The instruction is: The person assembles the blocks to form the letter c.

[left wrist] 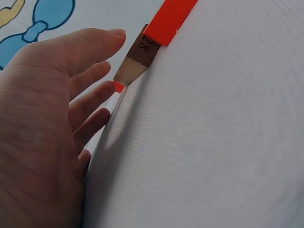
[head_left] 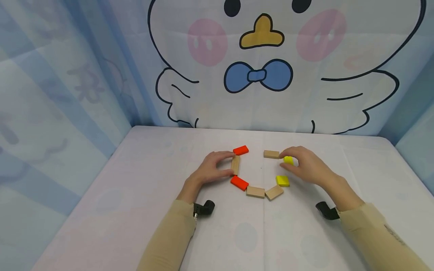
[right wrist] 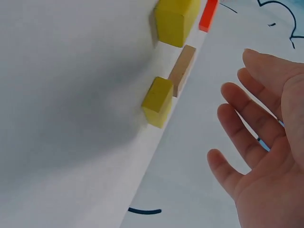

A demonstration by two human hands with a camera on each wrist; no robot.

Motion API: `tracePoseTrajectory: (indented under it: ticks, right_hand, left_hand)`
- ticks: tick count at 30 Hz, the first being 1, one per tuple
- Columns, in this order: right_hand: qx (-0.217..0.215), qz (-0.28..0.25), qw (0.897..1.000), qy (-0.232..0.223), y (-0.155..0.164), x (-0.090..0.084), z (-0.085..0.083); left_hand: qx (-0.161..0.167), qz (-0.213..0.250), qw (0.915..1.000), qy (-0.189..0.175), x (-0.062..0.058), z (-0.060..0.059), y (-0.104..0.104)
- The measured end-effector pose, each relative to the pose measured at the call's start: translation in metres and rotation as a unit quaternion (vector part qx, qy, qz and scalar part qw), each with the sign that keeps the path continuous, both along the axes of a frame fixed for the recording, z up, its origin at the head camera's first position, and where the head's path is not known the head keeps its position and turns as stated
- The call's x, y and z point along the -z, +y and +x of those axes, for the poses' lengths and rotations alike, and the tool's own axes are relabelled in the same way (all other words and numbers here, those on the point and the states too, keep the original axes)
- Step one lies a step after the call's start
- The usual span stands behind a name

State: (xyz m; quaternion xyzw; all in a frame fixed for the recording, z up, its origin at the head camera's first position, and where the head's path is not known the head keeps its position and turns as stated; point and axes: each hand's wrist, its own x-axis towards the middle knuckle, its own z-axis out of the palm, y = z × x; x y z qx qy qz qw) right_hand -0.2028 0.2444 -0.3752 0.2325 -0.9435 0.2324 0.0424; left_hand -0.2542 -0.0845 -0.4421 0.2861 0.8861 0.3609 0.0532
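Several small blocks lie in a ring on the white table [head_left: 142, 195]. My left hand [head_left: 217, 167] straddles a wooden block [head_left: 235, 165] on the ring's left, forefinger at its far end and thumb at its near end. In the left wrist view the left hand's [left wrist: 61, 109] fingers lie nearly straight beside that wooden block [left wrist: 135, 59], under an orange block [left wrist: 170, 19]. My right hand [head_left: 301, 163] hovers at a yellow block [head_left: 288, 160] on the ring's right. In the right wrist view the right hand [right wrist: 259, 142] is spread, apart from two yellow blocks [right wrist: 158, 101] [right wrist: 175, 19].
The ring also holds two orange blocks [head_left: 241, 150] [head_left: 239, 183], three more wooden blocks [head_left: 271, 154] [head_left: 255, 191] [head_left: 274, 192] and a second yellow block [head_left: 283, 181]. A cartoon-bird curtain [head_left: 257, 71] hangs behind the table.
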Motion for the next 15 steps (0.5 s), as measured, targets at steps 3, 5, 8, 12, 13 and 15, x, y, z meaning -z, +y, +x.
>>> tracePoseTrajectory:
  ticks: [3,5,8,12,13,15]
  right_hand:
    - [-0.006,0.000,1.000,0.001,-0.008,-0.007,-0.011]
    - [-0.012,0.001,1.000,0.003,-0.015,-0.011,-0.019]
    - [-0.016,0.004,1.000,-0.006,-0.024,-0.015,-0.031]
    - [-0.016,0.006,0.999,-0.029,-0.038,-0.017,-0.046]
    - [-0.016,0.007,0.999,-0.034,-0.041,-0.017,-0.050]
    - [-0.018,0.006,0.999,-0.043,-0.048,-0.017,-0.056]
  left_hand:
    - [0.005,0.001,1.0000,0.007,0.000,0.000,-0.002]
    - [0.008,0.003,0.9999,0.012,-0.001,0.000,-0.002]
    - [0.013,0.001,0.9997,0.022,0.000,-0.001,-0.003]
    - [0.018,-0.008,0.9994,0.030,0.001,-0.002,-0.002]
    - [0.018,-0.010,0.9993,0.030,0.001,-0.002,-0.002]
    - [0.017,-0.014,0.9994,0.028,0.002,-0.003,-0.001]
